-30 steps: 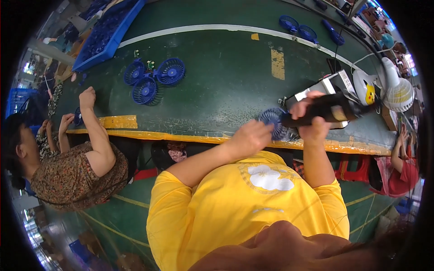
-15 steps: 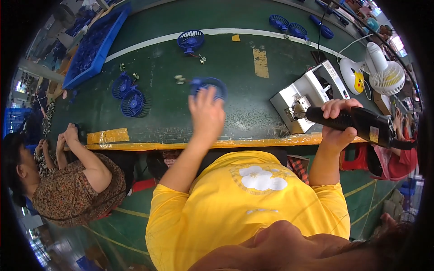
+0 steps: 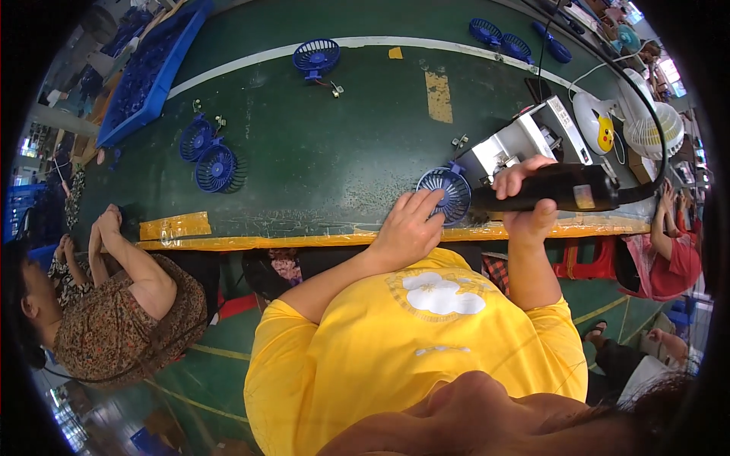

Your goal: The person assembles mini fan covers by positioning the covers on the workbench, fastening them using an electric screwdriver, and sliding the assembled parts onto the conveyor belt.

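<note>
A blue round fan housing lies on the green bench near its front edge, with wires and a small part beyond it. My left hand holds its near-left rim, fingers curled over the edge. In my right hand is a black electric screwdriver, gripped level with its cord running off to the right. The driver's front end is close to the housing's right rim; I cannot tell whether its tip touches. Just beyond the driver stands a white and grey screw feeder, partly hidden by my right hand.
Two blue fans lie at the left, another farther back, several at the far right. A blue crate stands at the far left. A white desk fan is at the right. A co-worker's hands rest at the left bench edge.
My left hand has brought the fan housing rightward and nearer, beside the screw feeder. My right hand has drawn the screwdriver from the feeder down and left toward the housing.
</note>
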Motion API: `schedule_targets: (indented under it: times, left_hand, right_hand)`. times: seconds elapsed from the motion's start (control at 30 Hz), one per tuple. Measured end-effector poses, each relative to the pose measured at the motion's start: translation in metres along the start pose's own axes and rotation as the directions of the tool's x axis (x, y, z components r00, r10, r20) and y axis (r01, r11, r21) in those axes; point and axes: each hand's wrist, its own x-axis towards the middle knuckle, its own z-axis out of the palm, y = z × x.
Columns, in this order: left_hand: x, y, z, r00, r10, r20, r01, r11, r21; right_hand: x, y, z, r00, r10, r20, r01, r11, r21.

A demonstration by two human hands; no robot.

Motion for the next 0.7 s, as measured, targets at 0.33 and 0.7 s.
schedule_targets:
  times: [0.33, 0.7]
  left_hand:
    - [-0.003, -0.011, 0.013, 0.999, -0.027, -0.028, 0.027, 1.0, -0.011]
    - [0.001, 0.003, 0.019, 0.999, -0.004, -0.054, 0.004, 1.0, -0.003]
  right_hand:
    - [-0.007, 0.041, 0.006, 0.992, 0.07, 0.102, -0.076, 0.996, 0.055]
    - [-0.013, 0.025, -0.011, 0.989, 0.071, 0.133, -0.068, 0.997, -0.033]
